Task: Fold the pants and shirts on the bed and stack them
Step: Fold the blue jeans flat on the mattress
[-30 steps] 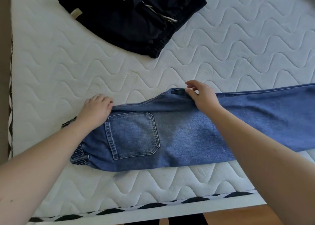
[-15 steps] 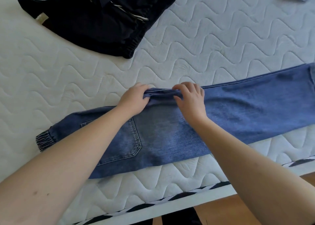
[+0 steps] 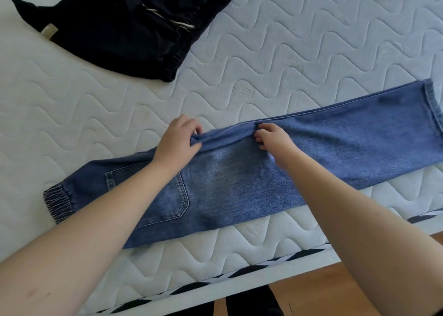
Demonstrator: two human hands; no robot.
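Left hand [image 3: 178, 143] and right hand [image 3: 275, 143] pinch the blue denim jeans' [image 3: 239, 184] twelve-o'clock fold on the white quilted mattress [image 3: 263, 52]; hands have spread slightly apart.

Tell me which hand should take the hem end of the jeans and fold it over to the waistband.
Right. The right hand grips the jeans nearer the hem; the left hand sits toward the waistband.

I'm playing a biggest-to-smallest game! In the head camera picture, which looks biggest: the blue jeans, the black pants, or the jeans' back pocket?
1. Blue jeans, stretched across the mattress.
2. Black pants, folded, partly cut off by the picture's top edge and farther away, so their true size is unsure.
3. Back pocket, partly hidden by the left arm.
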